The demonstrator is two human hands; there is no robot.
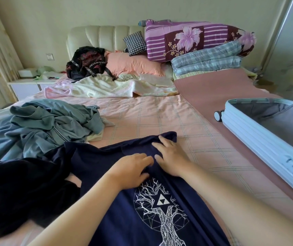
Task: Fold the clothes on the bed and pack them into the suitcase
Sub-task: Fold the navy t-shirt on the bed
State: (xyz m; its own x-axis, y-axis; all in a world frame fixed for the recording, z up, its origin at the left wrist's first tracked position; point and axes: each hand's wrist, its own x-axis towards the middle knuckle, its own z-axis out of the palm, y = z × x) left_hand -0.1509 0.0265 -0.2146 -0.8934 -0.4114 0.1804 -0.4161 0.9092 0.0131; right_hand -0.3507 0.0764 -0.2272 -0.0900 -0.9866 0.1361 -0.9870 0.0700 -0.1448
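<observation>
Navy T-shirt (110,174) is right in front of me, lying print-up on the near part of the bed (151,118), white tree graphic towards me. Its far end is bunched and creased, not laid flat.

Both hands are on that far end, just beside each other.
- Right hand (170,157): fingers spread and laid flat on the cloth, tips at the shirt's far edge. Pressing, not gripping.
- Left hand (133,171): lying on the fabric, fingers pointing at the right hand. It's motion-blurred, so I can't tell whether it's pinching a fold or only resting.

Around it:
- Black garment (18,183) in a heap at the near left, touching the shirt's left side.
- Grey-green clothes pile (53,125) behind that, unfolded, on the left of the bed.
- Suitcase (248,132) lies open on the right, on a mauve sheet (204,96). White shell, grey lining, one wheel visible at its far corner. Well apart from the shirt. I see only lining in the part in frame.

Head of the bed:
- cream blanket (106,87), rumpled
- black backpack (87,63) against the padded headboard (103,38)
- pink pillow (133,64)
- checked cushion (135,43)
- purple floral quilt (195,39) stacked on a folded blue plaid quilt (207,59)

White nightstand (27,86) at far left, clutter on top too small to make out.
</observation>
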